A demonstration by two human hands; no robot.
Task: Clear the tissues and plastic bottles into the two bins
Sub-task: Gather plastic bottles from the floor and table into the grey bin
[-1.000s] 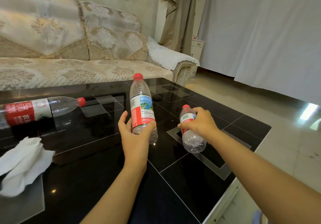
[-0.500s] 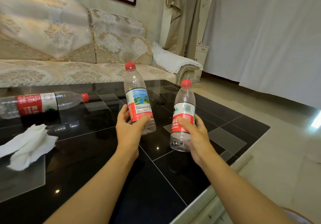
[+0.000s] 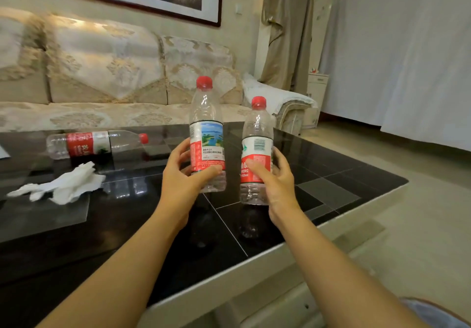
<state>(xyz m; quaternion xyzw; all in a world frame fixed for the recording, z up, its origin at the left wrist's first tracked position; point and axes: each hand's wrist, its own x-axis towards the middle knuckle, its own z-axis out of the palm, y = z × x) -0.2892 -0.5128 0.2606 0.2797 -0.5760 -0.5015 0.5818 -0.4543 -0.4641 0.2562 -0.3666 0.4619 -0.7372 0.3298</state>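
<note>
My left hand (image 3: 187, 178) grips a clear plastic bottle (image 3: 206, 121) with a red cap and a landscape label, held upright above the black glass table (image 3: 127, 225). My right hand (image 3: 276, 183) grips a second, shorter red-capped bottle (image 3: 257, 134), also upright and lifted off the table. A third bottle (image 3: 94, 144) with a red label lies on its side at the table's far left. A crumpled white tissue (image 3: 66, 186) lies in front of that bottle. No bin shows clearly; a rounded rim (image 3: 433, 312) sits at the bottom right corner.
A patterned beige sofa (image 3: 114, 80) runs along the far side of the table. White curtains (image 3: 407, 47) hang on the right above a tiled floor (image 3: 420, 200). The table's pale right edge (image 3: 280, 251) lies below my forearms.
Both hands have lifted their bottles higher off the table; the right one went from tilted to upright. My view has swung up and right, so the lying bottle and tissue appear further left.
</note>
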